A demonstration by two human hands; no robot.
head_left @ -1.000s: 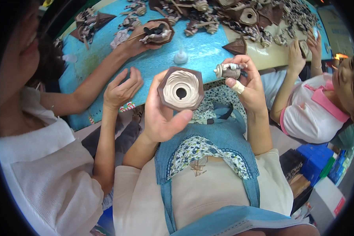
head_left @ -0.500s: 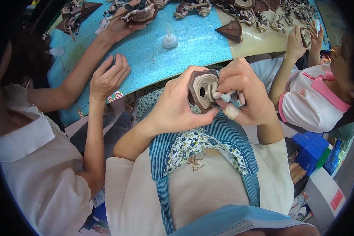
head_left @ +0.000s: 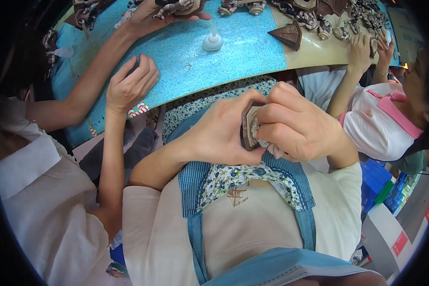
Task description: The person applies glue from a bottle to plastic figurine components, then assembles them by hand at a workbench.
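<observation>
My left hand (head_left: 224,128) is closed round the brown rim of a small angular base (head_left: 250,128), its cream inner face turned toward my right hand. Held above my lap, the base is partly covered by fingers. My right hand (head_left: 295,126) pinches a small pale figurine piece (head_left: 275,151) against the cream face. Most of that piece is hidden, and I cannot tell whether it is fixed to the base. Past my hands, on the blue tabletop (head_left: 176,81), stands a small white squeeze bottle (head_left: 212,42) with a thin clear nozzle.
To my left a co-worker's hand (head_left: 132,83) rests at the table edge; their other hand holds a brown figurine part (head_left: 178,8). At right another person holds a similar base (head_left: 372,46). A brown cone-shaped piece (head_left: 288,34) and several figurines (head_left: 310,19) lie at the back.
My hands have turned the base more edge-on and shifted slightly right and down. My right hand now covers more of the figurine piece. The co-worker's held part has moved right.
</observation>
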